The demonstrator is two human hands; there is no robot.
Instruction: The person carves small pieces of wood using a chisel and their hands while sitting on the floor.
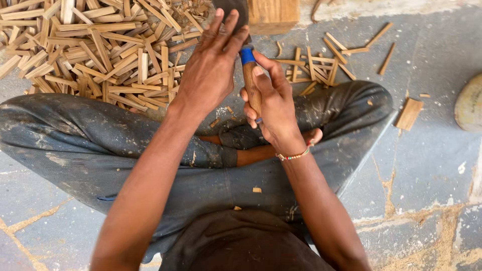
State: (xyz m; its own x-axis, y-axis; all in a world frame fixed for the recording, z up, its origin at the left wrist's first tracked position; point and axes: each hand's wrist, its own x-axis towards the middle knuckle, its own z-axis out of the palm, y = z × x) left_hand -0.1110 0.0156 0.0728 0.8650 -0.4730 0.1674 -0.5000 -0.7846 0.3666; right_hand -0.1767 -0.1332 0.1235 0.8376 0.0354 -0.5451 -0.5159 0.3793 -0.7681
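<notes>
Person sits cross-legged on the floor [432,165], splitting wood into thin strips. Right hand [273,108] has a closed grip on the wooden handle [251,85] of a cutting tool with a blue band near the top; the dark blade [232,9] points away from the body. Left hand [213,60] lies flat, fingers spread, pressing on the blade's back, grip holding nothing. A wooden block [273,14] sits just beyond the blade, partly hidden, so contact can't be confirmed.

Progress, judged: well along. A big pile of cut strips [95,55] lies left of the grips, a smaller scatter of strips [321,62] to the right. Part of the block is uncut.

Around: a short flat wood piece [409,114] far right, a round pale object [471,103] at the edge, unclear. Knees [346,103] crowd the working space; the strip pile sits close beside the left hand.
</notes>
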